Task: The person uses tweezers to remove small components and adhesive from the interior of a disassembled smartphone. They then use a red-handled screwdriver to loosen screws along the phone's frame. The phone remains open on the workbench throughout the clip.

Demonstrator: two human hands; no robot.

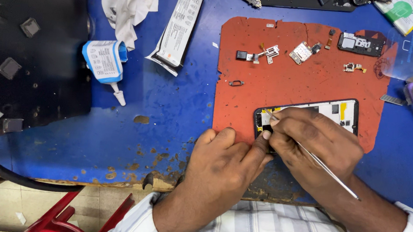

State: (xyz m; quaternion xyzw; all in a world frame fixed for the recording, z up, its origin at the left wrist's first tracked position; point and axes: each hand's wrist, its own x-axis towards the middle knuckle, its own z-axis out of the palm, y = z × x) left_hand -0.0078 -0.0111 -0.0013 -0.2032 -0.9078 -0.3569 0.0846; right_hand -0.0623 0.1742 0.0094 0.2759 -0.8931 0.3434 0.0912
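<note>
The person wears a light shirt with thin vertical stripes in pale grey and white, seen across the front at the bottom of the view. Its sleeves are pushed or rolled up, ending in soft cuffs near the elbows, so both forearms are bare. The left hand (222, 163) and right hand (318, 141) are bare, with no gloves, rings or watch.

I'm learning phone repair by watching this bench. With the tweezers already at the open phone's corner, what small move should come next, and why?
Probably a slight lowering of the tweezers in the right hand into the lower-left corner of the opened phone. Their tip sits right at that corner, and the left hand presses its thumb against the frame there, bracing it on the red mat.
</note>
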